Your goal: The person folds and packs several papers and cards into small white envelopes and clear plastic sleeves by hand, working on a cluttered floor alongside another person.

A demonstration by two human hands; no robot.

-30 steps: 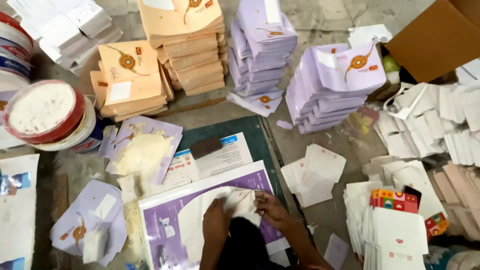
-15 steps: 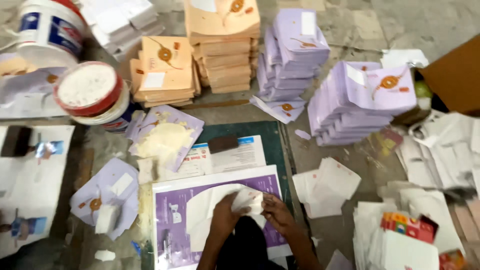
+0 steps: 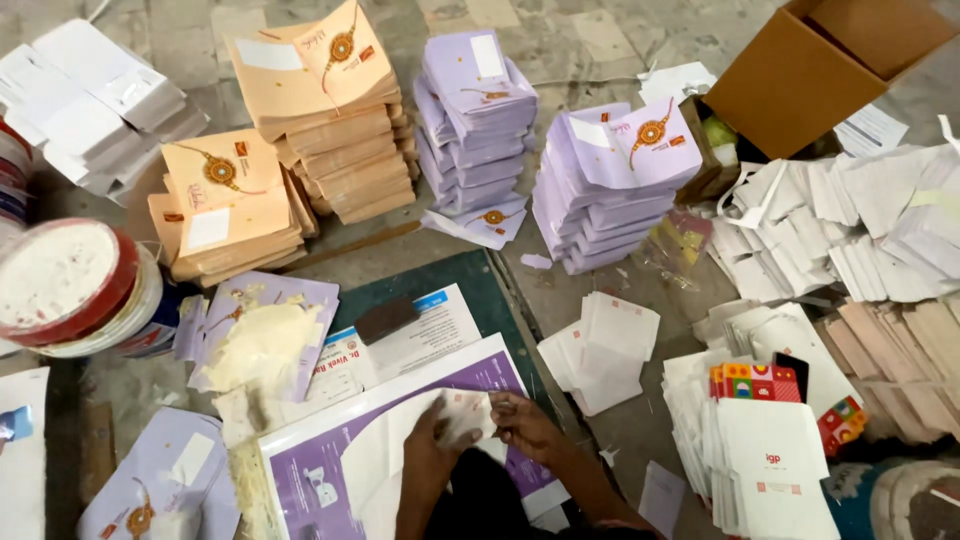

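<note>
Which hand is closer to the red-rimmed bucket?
Left. The left hand sits on the bucket's side of the white slip that both hands hold; the right hand is farther away.

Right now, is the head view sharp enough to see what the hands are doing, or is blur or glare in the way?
Head view: soft, even light with no glare. The left hand and right hand are slightly smeared, as is the small white paper they both hold. The purple card stacks look sharper. Wide-lens bending shows at the edges.
</note>
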